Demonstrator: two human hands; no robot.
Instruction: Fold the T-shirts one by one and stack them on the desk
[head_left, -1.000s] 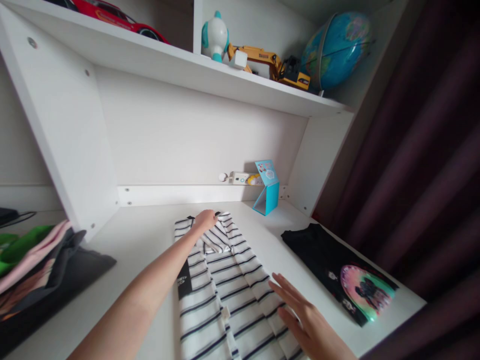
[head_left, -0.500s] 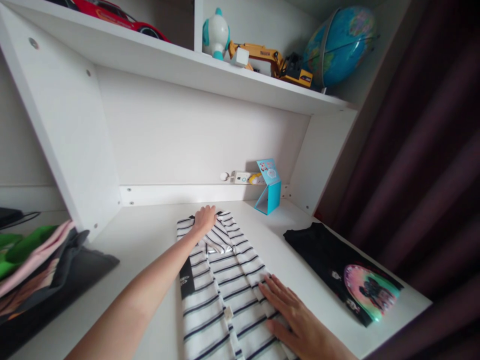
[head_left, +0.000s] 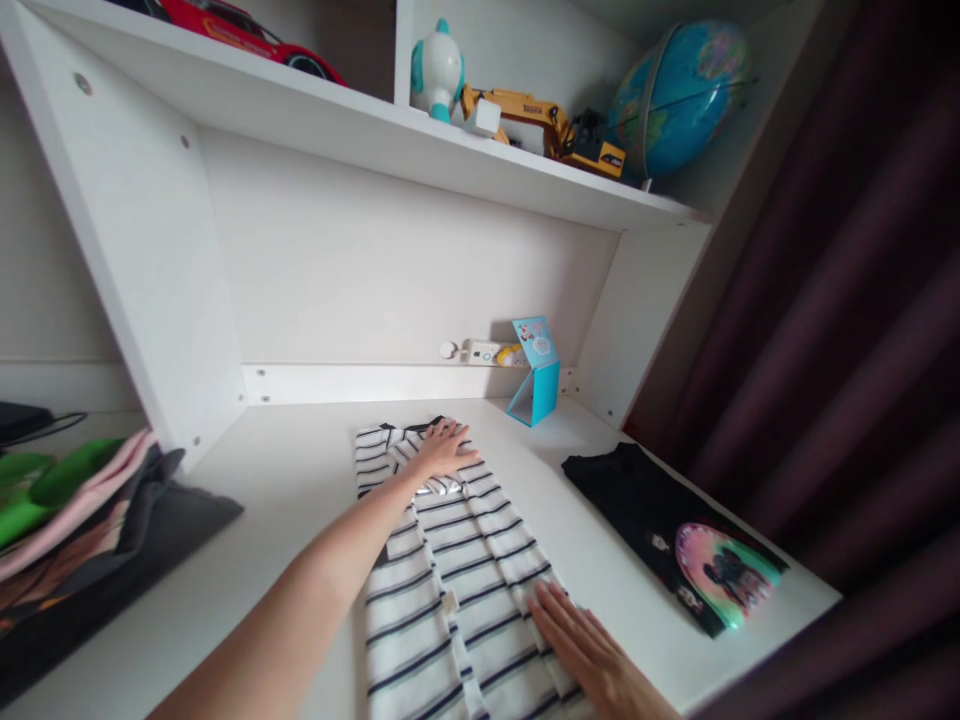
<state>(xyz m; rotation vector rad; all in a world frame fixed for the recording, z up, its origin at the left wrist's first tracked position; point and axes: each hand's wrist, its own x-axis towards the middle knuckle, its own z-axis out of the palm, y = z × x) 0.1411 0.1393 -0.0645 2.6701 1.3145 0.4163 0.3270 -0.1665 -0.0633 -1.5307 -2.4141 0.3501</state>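
A white shirt with dark stripes (head_left: pixel 457 545) lies on the white desk, its sides folded inward into a long strip. My left hand (head_left: pixel 444 450) rests on its far end near the dark collar, fingers spread over the cloth. Lower down, my right hand (head_left: pixel 574 635) lies flat along the shirt's right edge, fingers stretched out. A small pale tag (head_left: pixel 449 602) shows on the shirt's middle. The near end of the shirt runs out of view at the bottom.
On the right lies a folded black shirt (head_left: pixel 637 500) with a colourful print. Several folded clothes (head_left: pixel 127 530) are piled at the left. A blue folded card stand (head_left: pixel 536 375) and a power strip (head_left: pixel 484 352) are at the back. A shelf (head_left: pixel 375 125) with toys and a globe (head_left: pixel 682 95) overhangs the desk.
My left hand has moved right along the collar end and its fingers have spread from a closed grip. My right hand has shifted slightly toward me, still flat.
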